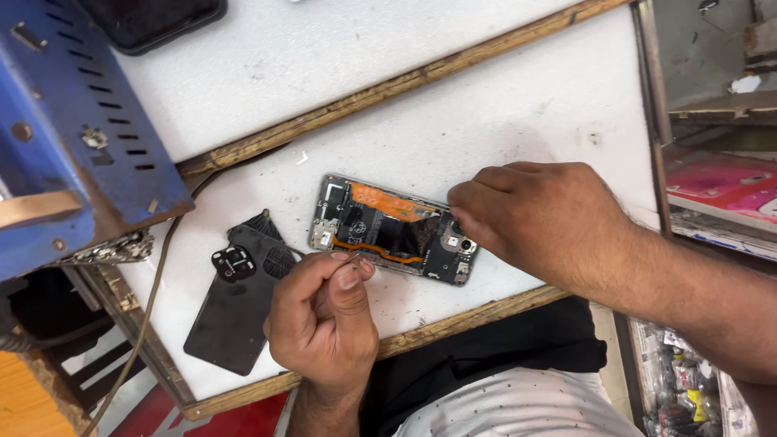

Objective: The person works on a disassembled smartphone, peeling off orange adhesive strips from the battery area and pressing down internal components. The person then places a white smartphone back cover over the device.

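Our right hand (538,218) covers the near corner of the opened phone (388,229), so we can't see what the fingertips touch there. Tool pinched in our left hand (324,320) is too thin to identify; only a wire-like tip shows. Dark device (150,20) is cut off by top edge, blue metal box (73,129) by left edge. Packets at bottom right (684,392) are blurred.
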